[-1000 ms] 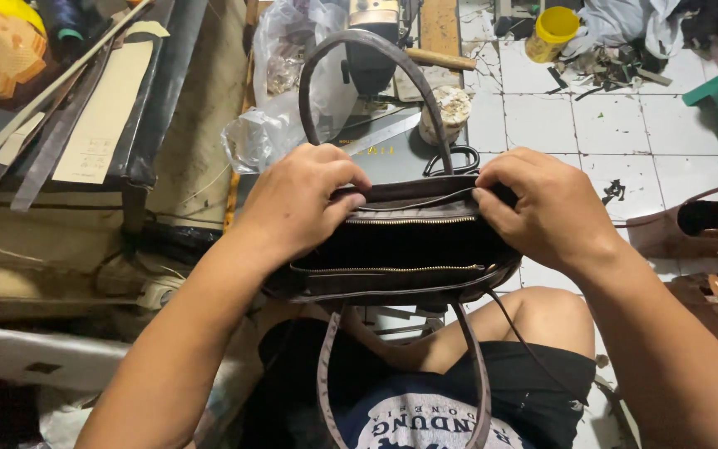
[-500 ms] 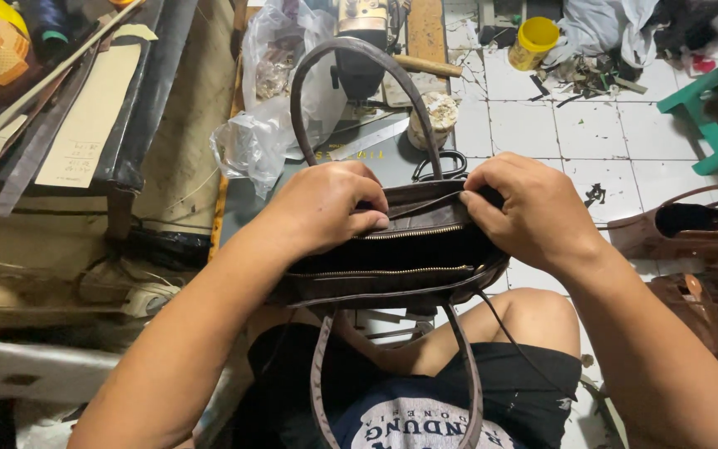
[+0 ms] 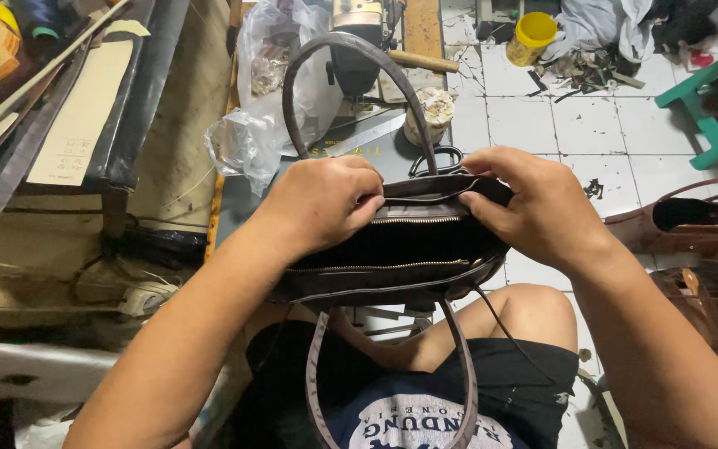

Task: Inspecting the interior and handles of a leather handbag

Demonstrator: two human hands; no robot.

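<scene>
Bag: a dark brown leather handbag (image 3: 392,245) is held open above the person's lap, mouth facing up, in front of the grey work table (image 3: 384,162).
Left hand: the left hand (image 3: 322,204) is closed over the far rim at its left end, fingers curled down onto the edge beside the zip.
Right hand: the right hand (image 3: 542,204) is pinched on the same far rim at its right end, thumb on the inside and fingers over the outside.
Far handle: the far handle (image 3: 334,50) stands up in an arch between the hands.
Near handle: the near handle (image 3: 317,374) hangs down limp over the lap.
Zip: two brass zip lines (image 3: 415,219) run across the open mouth.
Feel: judging by the sagging sides, the leather is soft and pliant, and the bag looks light and likely empty.
Grip: the stitched rim seems the firmest hold; the handles would let the body swing.
Surroundings: scissors (image 3: 435,158) lie just behind the bag, and other brown bags (image 3: 691,229) sit on the tiled floor to the right.
</scene>
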